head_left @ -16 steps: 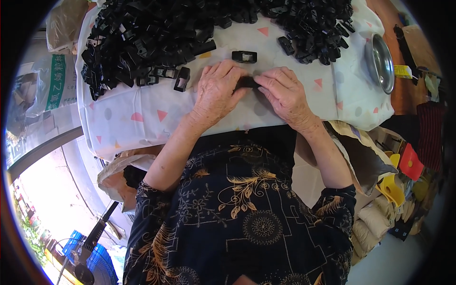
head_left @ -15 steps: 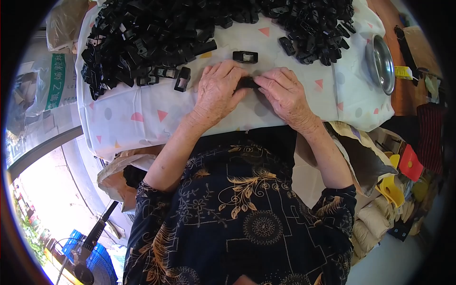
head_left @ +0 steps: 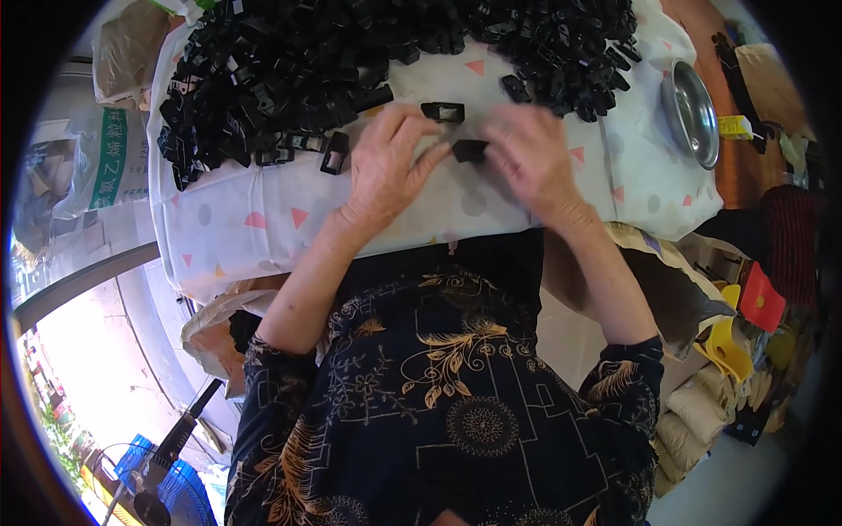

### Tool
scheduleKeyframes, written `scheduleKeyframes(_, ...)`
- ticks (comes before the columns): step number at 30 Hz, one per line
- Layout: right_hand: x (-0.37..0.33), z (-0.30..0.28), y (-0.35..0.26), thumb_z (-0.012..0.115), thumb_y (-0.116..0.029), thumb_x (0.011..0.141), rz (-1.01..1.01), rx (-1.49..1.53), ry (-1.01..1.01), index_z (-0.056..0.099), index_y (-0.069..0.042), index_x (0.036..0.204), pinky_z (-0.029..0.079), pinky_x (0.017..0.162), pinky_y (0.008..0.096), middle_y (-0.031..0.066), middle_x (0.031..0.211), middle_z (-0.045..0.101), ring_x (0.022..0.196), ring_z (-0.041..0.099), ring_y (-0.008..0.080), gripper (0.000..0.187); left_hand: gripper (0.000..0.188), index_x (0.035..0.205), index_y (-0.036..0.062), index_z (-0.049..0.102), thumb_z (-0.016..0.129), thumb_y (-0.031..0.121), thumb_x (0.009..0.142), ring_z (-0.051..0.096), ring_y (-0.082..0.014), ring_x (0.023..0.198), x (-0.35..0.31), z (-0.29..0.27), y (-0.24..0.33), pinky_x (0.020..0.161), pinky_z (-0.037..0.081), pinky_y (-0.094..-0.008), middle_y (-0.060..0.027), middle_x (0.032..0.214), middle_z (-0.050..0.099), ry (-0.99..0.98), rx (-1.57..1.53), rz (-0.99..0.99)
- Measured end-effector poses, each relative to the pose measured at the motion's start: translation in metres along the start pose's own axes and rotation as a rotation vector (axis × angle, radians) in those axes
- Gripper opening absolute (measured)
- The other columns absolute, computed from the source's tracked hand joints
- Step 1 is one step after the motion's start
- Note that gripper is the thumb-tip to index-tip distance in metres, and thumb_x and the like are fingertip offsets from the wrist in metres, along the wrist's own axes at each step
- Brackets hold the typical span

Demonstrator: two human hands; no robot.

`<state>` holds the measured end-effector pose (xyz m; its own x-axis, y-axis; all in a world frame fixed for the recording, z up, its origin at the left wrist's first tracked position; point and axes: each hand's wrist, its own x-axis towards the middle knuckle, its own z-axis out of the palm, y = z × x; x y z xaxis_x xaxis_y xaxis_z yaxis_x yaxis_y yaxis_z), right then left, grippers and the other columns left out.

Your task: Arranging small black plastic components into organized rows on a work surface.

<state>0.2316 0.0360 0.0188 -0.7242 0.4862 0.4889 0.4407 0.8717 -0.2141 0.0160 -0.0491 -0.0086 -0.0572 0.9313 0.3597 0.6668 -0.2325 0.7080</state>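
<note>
Between my hands, just above the patterned tablecloth or on it, is a small black plastic piece [head_left: 471, 151]. My left hand [head_left: 386, 167] is to its left, thumb and fingers apart with nothing between them, the thumb tip close to the piece. My right hand [head_left: 533, 167] is smeared by motion at the piece's right; whether its fingers grip it I cannot tell. A black plastic part with a rectangular opening [head_left: 443, 112] lies just beyond. Another such part [head_left: 334, 153] lies left of my left hand.
A large heap of black plastic parts [head_left: 289, 70] covers the far left of the table, and a second heap [head_left: 570, 53] the far right. A metal bowl [head_left: 693, 114] stands at the right edge. Open sacks [head_left: 671, 289] are below the table's near edge, with a fan [head_left: 167, 482] lower left.
My hands have drawn apart: both held the black piece before, and now my left thumb is off it. My right hand has moved up slightly and blurs.
</note>
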Motion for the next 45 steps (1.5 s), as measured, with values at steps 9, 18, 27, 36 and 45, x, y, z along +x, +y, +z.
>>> scheduleKeyframes(9,0.035,0.013,0.048,0.071,-0.007,0.083,0.066,-0.413,-0.171,0.065,-0.008,0.113,0.049,0.075,0.0372,0.0068,0.089,0.057,0.089,0.060,0.0246,0.031,0.036,0.116,0.0095,0.060,0.072,0.014,0.082,0.061,-0.0296,0.100,0.044,-0.002,-0.005,0.084,0.051,-0.0403,-0.0086,0.104,0.061,-0.157,0.355,0.119)
scheduleKeyframes(18,0.005,0.009,0.026,0.071,-0.005,0.084,0.374,0.345,-0.049,0.064,-0.004,0.105,0.052,0.074,0.0377,0.0108,0.096,0.062,0.089,0.064,0.0310,0.023,0.035,0.112,0.0102,0.059,0.074,0.017,0.081,0.061,-0.0301,0.104,0.031,0.005,-0.001,0.086,0.052,-0.0427,-0.0083,0.106,0.061,-0.136,0.262,-0.025)
scheduleKeyframes(27,-0.009,0.000,0.025,0.070,-0.005,0.085,0.305,0.103,-0.061,0.064,-0.005,0.102,0.052,0.074,0.0354,0.0103,0.096,0.065,0.085,0.066,0.0306,0.018,0.030,0.116,0.0136,0.059,0.068,0.018,0.088,0.067,-0.0317,0.096,0.039,-0.001,0.007,0.077,0.053,-0.0413,-0.0093,0.107,0.060,-0.180,0.131,-0.077)
scheduleKeyframes(36,0.004,0.001,0.008,0.068,0.002,0.088,0.438,0.446,0.069,0.066,-0.002,0.112,0.050,0.076,0.0274,0.0071,0.097,0.066,0.081,0.062,0.0186,0.025,0.029,0.113,0.0127,0.060,0.068,0.013,0.085,0.067,-0.0330,0.091,0.055,0.005,-0.008,0.074,0.056,-0.0440,-0.0095,0.110,0.056,-0.333,0.305,0.155)
scheduleKeyframes(45,0.016,0.024,0.005,0.070,0.005,0.082,0.121,0.257,0.050,0.069,-0.002,0.112,0.052,0.081,0.0331,0.0095,0.103,0.066,0.091,0.064,0.0258,0.030,0.034,0.109,0.0070,0.058,0.073,0.018,0.080,0.066,-0.0340,0.093,0.050,0.012,-0.015,0.075,0.056,-0.0440,-0.0090,0.106,0.059,-0.274,0.169,0.065)
